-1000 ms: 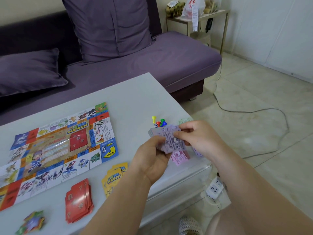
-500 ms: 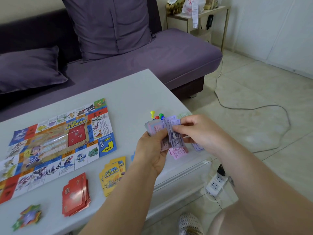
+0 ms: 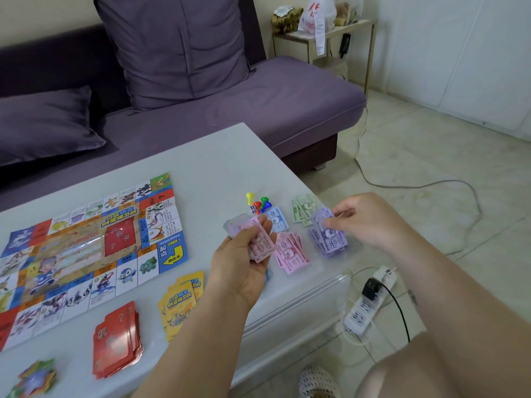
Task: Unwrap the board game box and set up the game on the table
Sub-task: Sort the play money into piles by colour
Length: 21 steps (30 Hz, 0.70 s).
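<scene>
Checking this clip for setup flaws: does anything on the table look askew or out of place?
Nothing spilled or damaged. The pink notes lie loosely fanned, not squared, and the purple notes that the right hand pinches sit close to the edge of the table.

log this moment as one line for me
phase: sorting play money | left hand: grips note stack | right hand: pinches purple note at purple pile | table: pink pile, green pile, game board
</scene>
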Motion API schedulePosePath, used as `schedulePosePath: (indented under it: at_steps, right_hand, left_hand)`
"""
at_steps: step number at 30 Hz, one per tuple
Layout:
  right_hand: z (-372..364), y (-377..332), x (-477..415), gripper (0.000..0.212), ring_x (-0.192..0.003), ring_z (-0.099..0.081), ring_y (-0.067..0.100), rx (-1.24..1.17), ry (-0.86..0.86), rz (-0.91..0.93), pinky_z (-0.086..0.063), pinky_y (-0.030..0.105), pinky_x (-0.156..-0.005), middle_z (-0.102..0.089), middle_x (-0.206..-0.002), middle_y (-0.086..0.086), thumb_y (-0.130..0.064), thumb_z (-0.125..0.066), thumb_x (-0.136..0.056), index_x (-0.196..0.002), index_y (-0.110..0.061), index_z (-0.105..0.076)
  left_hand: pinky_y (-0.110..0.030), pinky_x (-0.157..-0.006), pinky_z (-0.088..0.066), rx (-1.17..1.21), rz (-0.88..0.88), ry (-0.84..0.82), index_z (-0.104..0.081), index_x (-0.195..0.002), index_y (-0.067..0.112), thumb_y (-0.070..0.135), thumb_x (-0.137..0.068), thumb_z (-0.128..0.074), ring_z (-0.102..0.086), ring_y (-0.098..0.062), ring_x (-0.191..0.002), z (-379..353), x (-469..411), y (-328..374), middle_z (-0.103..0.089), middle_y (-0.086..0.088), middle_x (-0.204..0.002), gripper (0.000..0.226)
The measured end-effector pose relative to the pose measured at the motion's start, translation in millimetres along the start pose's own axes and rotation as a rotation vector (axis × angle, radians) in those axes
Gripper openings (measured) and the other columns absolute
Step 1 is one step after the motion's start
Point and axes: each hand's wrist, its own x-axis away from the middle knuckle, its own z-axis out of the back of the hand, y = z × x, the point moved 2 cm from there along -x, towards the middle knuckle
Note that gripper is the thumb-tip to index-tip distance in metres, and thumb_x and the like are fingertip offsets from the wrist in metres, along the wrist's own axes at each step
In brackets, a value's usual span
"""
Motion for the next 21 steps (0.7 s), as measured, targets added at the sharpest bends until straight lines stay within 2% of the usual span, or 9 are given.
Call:
schedulePosePath:
  at_steps: [3, 7, 9, 11, 13, 15, 16, 18, 21]
  right_hand:
    - [-5.8, 2.6, -2.5, 0.031, -0.074, -0.060, 0.012, 0.065, 0.013, -0.019, -0.041, 0.016, -0.059, -0.068, -0.087, 0.003, -0.027, -0.078, -0.076, -0.101, -0.010, -0.070]
    - [-7.8, 6.4, -5.1, 0.036, -0.082, -0.063, 0.017, 0.203, 0.077, -0.036, -0.049, 0.028, -0.075, -0.071, -0.097, 0.004, -0.035, -0.079, -0.074, -0.100, -0.012, -0.070]
    - [-3.5, 6.9, -4.2, 0.041, -0.089, -0.063, 0.017, 0.222, 0.119, -0.042, -0.050, 0.030, -0.079, -0.070, -0.101, 0.001, -0.040, -0.077, -0.074, -0.104, -0.014, -0.069]
    - [1.1, 6.0, -1.3, 0.043, -0.093, -0.063, 0.016, 0.258, 0.145, -0.038, -0.049, 0.030, -0.081, -0.069, -0.104, -0.002, -0.045, -0.073, -0.077, -0.107, -0.015, -0.068]
    - [2.8, 3.4, 1.1, 0.039, -0.092, -0.063, 0.014, 0.286, 0.177, -0.004, -0.049, 0.029, -0.082, -0.069, -0.103, -0.003, -0.047, -0.070, -0.080, -0.105, -0.017, -0.069]
    - [0.5, -5.4, 5.1, 0.031, -0.085, -0.063, 0.010, 0.165, 0.213, 0.074, -0.049, 0.024, -0.076, -0.070, -0.095, -0.004, -0.042, -0.069, -0.081, -0.099, -0.017, -0.071]
    - [-2.7, -12.6, 8.6, 0.026, -0.081, -0.063, 0.006, 0.062, 0.188, 0.110, -0.048, 0.019, -0.071, -0.070, -0.090, -0.006, -0.041, -0.069, -0.081, -0.095, -0.018, -0.071]
    - [-15.2, -29.4, 16.3, 0.023, -0.078, -0.061, -0.002, -0.082, 0.007, 0.146, -0.043, 0.011, -0.064, -0.069, -0.085, -0.011, -0.043, -0.069, -0.080, -0.091, -0.022, -0.069]
    - [-33.3, -41.5, 19.8, 0.028, -0.076, -0.064, 0.000, -0.151, -0.202, 0.127, -0.048, 0.015, -0.066, -0.069, -0.083, -0.010, -0.046, -0.074, -0.074, -0.091, -0.024, -0.069]
  left_hand:
    - [-0.026, -0.059, -0.058, -0.007, 0.022, 0.007, -0.057, -0.099, 0.001, 0.001, -0.095, -0.046, -0.068, -0.015, -0.073, 0.8, -0.6, -2.6, -0.072, -0.010, -0.082, 0.011]
    - [-0.026, -0.057, -0.058, -0.026, 0.050, 0.005, -0.054, -0.107, 0.001, 0.001, -0.095, -0.044, -0.068, -0.016, -0.071, 2.2, -1.1, -4.5, -0.070, -0.012, -0.085, 0.015]
    - [-0.030, -0.067, -0.057, -0.045, 0.072, -0.014, -0.055, -0.105, 0.001, 0.000, -0.094, -0.044, -0.068, -0.017, -0.071, 1.9, 0.2, -3.2, -0.070, -0.012, -0.080, 0.015]
    - [-0.033, -0.074, -0.055, -0.052, 0.102, -0.046, -0.055, -0.103, -0.002, -0.004, -0.093, -0.040, -0.066, -0.020, -0.079, 0.8, 2.5, -1.9, -0.069, -0.015, -0.083, 0.018]
    - [-0.031, -0.065, -0.059, -0.070, 0.111, -0.086, -0.055, -0.102, -0.004, -0.008, -0.092, -0.035, -0.066, -0.021, -0.081, -0.3, 4.8, -2.2, -0.069, -0.016, -0.086, 0.022]
    - [-0.025, -0.054, -0.058, -0.136, 0.097, -0.121, -0.057, -0.100, -0.001, -0.010, -0.093, -0.037, -0.070, -0.018, -0.074, -0.3, 6.3, -4.3, -0.071, -0.013, -0.085, 0.023]
    - [-0.023, -0.052, -0.056, -0.172, 0.086, -0.139, -0.059, -0.098, 0.000, -0.009, -0.093, -0.039, -0.070, -0.017, -0.070, -0.5, 7.0, -5.4, -0.072, -0.011, -0.083, 0.023]
    - [-0.023, -0.055, -0.057, -0.216, 0.057, -0.177, -0.061, -0.098, 0.001, -0.008, -0.091, -0.046, -0.071, -0.017, -0.066, -1.8, 8.2, -7.3, -0.073, -0.011, -0.081, 0.020]
    - [-0.025, -0.058, -0.058, -0.233, 0.019, -0.219, -0.061, -0.098, 0.002, -0.006, -0.090, -0.047, -0.070, -0.017, -0.064, -5.2, 10.4, -8.8, -0.073, -0.011, -0.078, 0.018]
